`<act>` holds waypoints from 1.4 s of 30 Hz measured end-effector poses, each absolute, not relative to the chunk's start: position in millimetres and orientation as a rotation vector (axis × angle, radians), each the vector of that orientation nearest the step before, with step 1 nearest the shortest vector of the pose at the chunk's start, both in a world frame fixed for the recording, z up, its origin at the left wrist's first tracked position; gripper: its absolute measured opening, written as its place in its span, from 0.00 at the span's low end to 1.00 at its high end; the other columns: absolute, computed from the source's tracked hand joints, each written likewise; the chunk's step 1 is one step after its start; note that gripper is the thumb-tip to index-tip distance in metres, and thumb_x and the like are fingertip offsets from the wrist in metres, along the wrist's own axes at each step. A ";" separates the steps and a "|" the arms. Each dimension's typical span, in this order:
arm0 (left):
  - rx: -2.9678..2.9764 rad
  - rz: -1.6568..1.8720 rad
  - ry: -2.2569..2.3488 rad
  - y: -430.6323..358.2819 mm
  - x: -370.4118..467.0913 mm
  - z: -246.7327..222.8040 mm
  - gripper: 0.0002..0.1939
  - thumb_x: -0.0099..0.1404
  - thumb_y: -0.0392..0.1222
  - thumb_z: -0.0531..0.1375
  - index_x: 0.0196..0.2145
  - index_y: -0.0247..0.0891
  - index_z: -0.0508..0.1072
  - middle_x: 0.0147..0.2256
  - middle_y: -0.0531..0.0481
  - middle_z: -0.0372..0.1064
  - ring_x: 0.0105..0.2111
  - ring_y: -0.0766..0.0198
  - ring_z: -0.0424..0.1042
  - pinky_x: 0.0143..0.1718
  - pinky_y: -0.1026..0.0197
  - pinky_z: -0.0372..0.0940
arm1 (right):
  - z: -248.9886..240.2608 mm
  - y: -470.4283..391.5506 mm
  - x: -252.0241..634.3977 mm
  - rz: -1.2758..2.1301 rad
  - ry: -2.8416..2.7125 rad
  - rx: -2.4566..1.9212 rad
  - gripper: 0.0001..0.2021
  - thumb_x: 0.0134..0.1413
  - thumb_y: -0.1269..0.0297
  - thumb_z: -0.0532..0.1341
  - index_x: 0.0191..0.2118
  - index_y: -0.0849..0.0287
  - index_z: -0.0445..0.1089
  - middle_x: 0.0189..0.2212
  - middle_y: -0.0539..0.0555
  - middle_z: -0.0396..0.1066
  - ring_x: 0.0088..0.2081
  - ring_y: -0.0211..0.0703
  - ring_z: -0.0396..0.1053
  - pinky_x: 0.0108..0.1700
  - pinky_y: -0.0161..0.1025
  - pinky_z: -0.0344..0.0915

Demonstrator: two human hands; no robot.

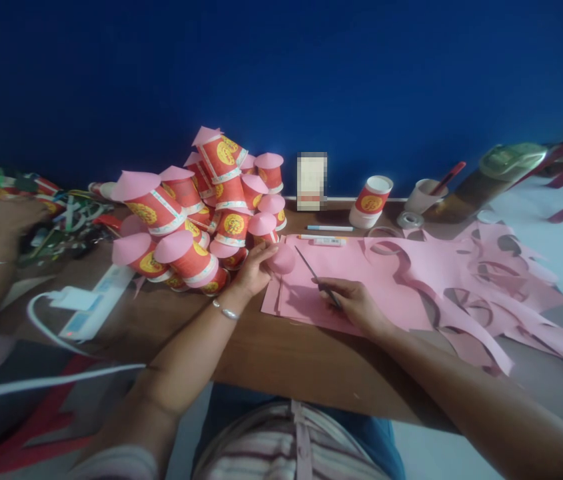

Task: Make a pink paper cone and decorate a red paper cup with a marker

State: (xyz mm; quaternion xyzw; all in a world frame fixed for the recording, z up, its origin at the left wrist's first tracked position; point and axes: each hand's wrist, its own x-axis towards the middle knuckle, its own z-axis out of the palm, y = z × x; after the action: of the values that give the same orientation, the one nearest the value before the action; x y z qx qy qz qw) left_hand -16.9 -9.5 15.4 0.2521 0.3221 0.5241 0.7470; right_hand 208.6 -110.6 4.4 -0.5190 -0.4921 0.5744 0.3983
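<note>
Between the fingers of my left hand [256, 267] is a round pink paper disc [282, 260], its surface turned toward me. Dark scissors [307, 264] are gripped in my right hand [354, 303], their narrow blades pointing up and left, a little apart from the disc. Beneath both hands lies a stack of pink paper sheets [386, 287]. Left of the disc stands a heap of red paper cups [234, 227] with yellow round emblems and pink cone tops, some tilted on one another.
Pink paper offcuts [486, 287] spread over the right side. Pens and a glue stick [330, 242] lie behind the sheets, near a red-labelled cup [372, 200], a white cup [424, 197] and a tape roll [410, 220]. At left are a power strip [96, 303] and another person's hand [16, 223].
</note>
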 end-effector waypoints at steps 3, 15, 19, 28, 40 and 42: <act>0.437 1.223 0.715 -7.6 -17.4 16.7 0.13 0.50 0.29 0.74 0.27 0.34 0.74 0.27 0.57 0.74 0.28 0.74 0.72 0.34 0.71 0.66 | 4.1 -110.7 208.7 1.440 -1.245 -1.288 0.32 0.52 0.42 0.70 0.55 0.62 0.80 0.25 0.52 0.73 0.25 0.36 0.65 0.27 0.35 0.64; 0.369 1.291 0.743 -7.2 -15.8 18.3 0.10 0.54 0.27 0.71 0.27 0.36 0.75 0.27 0.57 0.74 0.28 0.73 0.72 0.34 0.69 0.65 | 11.3 -114.0 209.4 1.298 -1.195 -1.189 0.26 0.54 0.46 0.72 0.51 0.59 0.80 0.24 0.48 0.71 0.25 0.37 0.65 0.30 0.38 0.68; 0.460 1.243 0.719 -7.5 -15.9 15.9 0.11 0.51 0.29 0.74 0.26 0.35 0.75 0.26 0.57 0.73 0.27 0.73 0.70 0.31 0.70 0.63 | 26.8 -102.1 224.8 1.078 -0.900 -1.067 0.18 0.55 0.48 0.72 0.42 0.57 0.79 0.23 0.46 0.68 0.24 0.34 0.63 0.29 0.34 0.66; 0.516 1.184 0.672 -9.7 -13.4 13.3 0.13 0.48 0.33 0.77 0.28 0.35 0.76 0.28 0.56 0.74 0.28 0.73 0.69 0.32 0.70 0.62 | 49.2 -102.6 273.5 1.033 -0.654 -1.033 0.17 0.54 0.47 0.71 0.40 0.54 0.72 0.27 0.46 0.71 0.29 0.35 0.71 0.29 0.30 0.70; 0.624 1.170 0.747 -16.0 -15.7 13.7 0.11 0.52 0.36 0.74 0.30 0.33 0.78 0.31 0.52 0.76 0.30 0.69 0.72 0.33 0.66 0.62 | 19.1 -113.9 286.1 -0.223 -2.330 -1.885 0.19 0.65 0.65 0.59 0.60 0.55 0.75 0.54 0.62 0.78 0.52 0.58 0.75 0.32 0.40 0.71; 0.623 1.164 0.763 -16.5 -15.5 13.6 0.11 0.52 0.37 0.74 0.30 0.33 0.78 0.31 0.51 0.77 0.31 0.68 0.72 0.33 0.66 0.63 | 21.4 -109.8 290.8 -0.278 -2.398 -1.879 0.19 0.65 0.65 0.60 0.59 0.57 0.75 0.55 0.63 0.77 0.57 0.59 0.72 0.37 0.41 0.73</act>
State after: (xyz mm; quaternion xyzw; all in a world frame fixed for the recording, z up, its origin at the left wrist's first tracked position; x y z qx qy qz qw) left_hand -15.5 -16.5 13.6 0.2820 0.3454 0.5274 0.7232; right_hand 290.8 -109.8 21.4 -0.6138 -0.7832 -0.0906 0.0412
